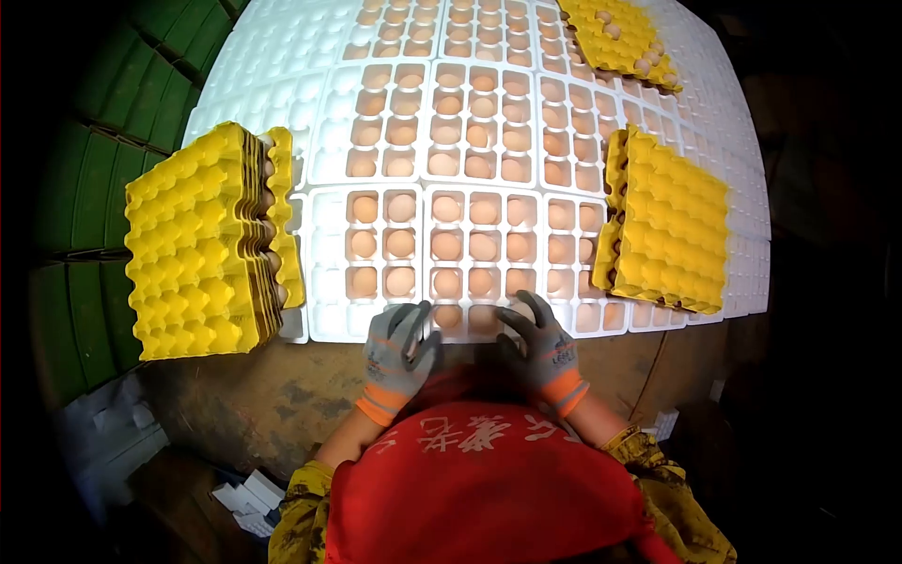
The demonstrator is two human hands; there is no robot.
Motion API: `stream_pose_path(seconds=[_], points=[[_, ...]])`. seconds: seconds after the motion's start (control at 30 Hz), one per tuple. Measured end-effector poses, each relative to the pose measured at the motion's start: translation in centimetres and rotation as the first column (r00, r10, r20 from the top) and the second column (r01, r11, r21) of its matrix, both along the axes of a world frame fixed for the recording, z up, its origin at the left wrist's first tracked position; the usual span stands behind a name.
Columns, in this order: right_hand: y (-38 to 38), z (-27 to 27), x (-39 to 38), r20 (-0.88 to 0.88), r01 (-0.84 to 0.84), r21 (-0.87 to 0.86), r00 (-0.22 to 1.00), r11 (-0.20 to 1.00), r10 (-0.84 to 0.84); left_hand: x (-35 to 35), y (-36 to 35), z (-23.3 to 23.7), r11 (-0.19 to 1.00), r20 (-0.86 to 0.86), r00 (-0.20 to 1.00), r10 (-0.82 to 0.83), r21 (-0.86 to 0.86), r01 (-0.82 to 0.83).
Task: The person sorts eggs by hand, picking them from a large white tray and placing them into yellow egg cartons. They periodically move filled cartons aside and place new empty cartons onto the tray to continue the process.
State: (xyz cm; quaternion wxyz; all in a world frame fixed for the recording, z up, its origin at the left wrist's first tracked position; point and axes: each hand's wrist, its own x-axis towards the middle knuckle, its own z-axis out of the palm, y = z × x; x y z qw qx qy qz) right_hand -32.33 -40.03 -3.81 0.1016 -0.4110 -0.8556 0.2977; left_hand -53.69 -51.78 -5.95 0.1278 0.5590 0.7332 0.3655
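Person's left hand point(399, 348): gloved, fingers bent, left of the near-row eggs point(447, 316); grip unclear. Right hand point(547, 350): gloved, fingers curled at row's right end; cannot tell if pinching. Eggs sit in white tray point(426, 244) cells. Yellow cartons point(193, 244) stacked both sides.

Green panels point(103, 188) with dark seams line the left side. Below, the brown floor point(272, 399) shows dark stains, with white pieces point(252, 496) lying at lower left. Bright light falls across the middle; the far right sinks into near-black shadow.
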Motion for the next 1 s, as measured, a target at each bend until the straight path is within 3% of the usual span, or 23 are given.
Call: stream_pose_path(seconds=[0.03, 0.07, 0.17, 0.23, 0.3, 0.4, 0.43, 0.5, 0.53, 0.63, 0.7, 0.73, 0.77, 0.8, 0.83, 0.87, 0.9, 0.93, 0.97, 1.0], points=[[-0.4, -0.1, 0.6, -0.029, 0.051, -0.009, 0.998, 0.999, -0.051, -0.2, -0.8, -1.4, 0.997, 0.128, 0.990, 0.062, 0.036, -0.067], [-0.5, -0.6, 1.1, 0.044, 0.022, -0.037, 0.999, 0.999, -0.021, -0.9, -0.9, -2.2, 0.991, 0.095, 0.994, 0.052, 0.118, -0.064], [-0.6, -1.1, 1.9, 0.171, -0.017, -0.092, 0.985, 0.996, 0.033, -2.2, -0.6, -4.3, 0.992, -0.062, 0.994, -0.094, 0.074, 0.098], [0.0, -1.7, 2.7, -0.038, 0.075, 0.053, 0.997, 0.996, -0.073, -2.4, -0.8, -5.1, 0.975, -0.141, 0.970, -0.196, 0.077, 0.208], [1.0, -2.8, 3.6, -0.241, 0.198, 0.135, 0.957, 0.971, -0.162, -2.6, -0.6, -5.9, 0.984, -0.105, 0.983, -0.153, 0.081, 0.161], [3.0, -4.4, 4.7, 0.091, -0.154, 0.399, 0.988, 0.904, 0.128, -2.6, -0.6, -5.6, 0.987, -0.066, 0.986, -0.151, 0.048, 0.154], [3.1, -4.2, 4.9, 0.097, -0.166, 0.369, 0.986, 0.915, 0.139, -2.6, -0.6, -5.2, 0.989, -0.054, 0.988, -0.142, 0.042, 0.144], [2.6, -2.3, 5.5, -0.059, -0.047, 0.320, 0.996, 0.946, 0.070, -2.4, -0.3, -4.3, 0.992, -0.053, 0.994, -0.093, 0.086, 0.098], [2.2, -0.8, 5.8, -0.134, 0.016, 0.283, 0.991, 0.959, 0.023, -2.0, 0.1, -3.6, 0.993, 0.033, 0.997, -0.076, 0.092, 0.073], [5.1, 4.1, 9.6, -0.294, 0.220, 0.553, 0.954, 0.804, -0.059, 0.5, 2.1, -1.3, 0.993, 0.313, 0.948, -0.058, 0.117, 0.022], [9.1, 5.7, 13.8, -0.313, 0.469, 0.529, 0.883, 0.707, -0.351, 2.6, 4.6, 0.0, 0.990, 0.308, 0.944, -0.119, 0.108, 0.089], [11.7, 5.2, 16.5, -0.409, 0.617, 0.441, 0.785, 0.652, -0.466, 3.8, 6.3, 0.3, 0.983, 0.330, 0.928, -0.171, 0.121, 0.138], [14.4, 3.4, 19.8, -0.489, 0.742, 0.336, 0.664, 0.580, -0.566, 5.2, 8.0, 1.1, 0.978, 0.293, 0.934, -0.207, 0.092, 0.188], [17.3, 0.8, 24.3, -0.426, 0.795, 0.334, 0.607, 0.507, -0.671, 6.6, 9.7, 1.9, 0.971, 0.252, 0.938, -0.237, 0.061, 0.229], [19.1, -1.1, 27.2, -0.411, 0.828, 0.211, 0.557, 0.519, -0.722, 8.1, 11.6, 1.5, 0.954, 0.096, 0.964, -0.249, 0.195, 0.227], [20.7, -3.1, 29.7, -0.388, 0.848, 0.082, 0.511, 0.524, -0.767, 9.9, 13.0, 1.7, 0.967, 0.326, 0.912, -0.249, 0.033, 0.252], [22.8, -6.4, 33.5, -0.301, 0.825, 0.039, 0.548, 0.564, -0.780, 11.4, 14.7, 0.6, 0.958, 0.364, 0.886, -0.287, 0.116, 0.262], [24.1, -8.6, 35.8, -0.220, 0.799, -0.005, 0.586, 0.601, -0.780, 12.7, 16.1, 1.4, 0.945, 0.473, 0.846, -0.248, -0.073, 0.318], [24.2, -8.0, 35.9, -0.309, 0.775, -0.148, 0.554, 0.614, -0.773, 14.1, 17.6, -0.4, 0.942, 0.507, 0.817, -0.275, -0.028, 0.334], [23.1, -4.8, 33.9, -0.262, 0.826, -0.120, 0.509, 0.551, -0.820, 15.8, 19.0, -4.0, 0.932, 0.708, 0.656, -0.261, 0.007, 0.363]])
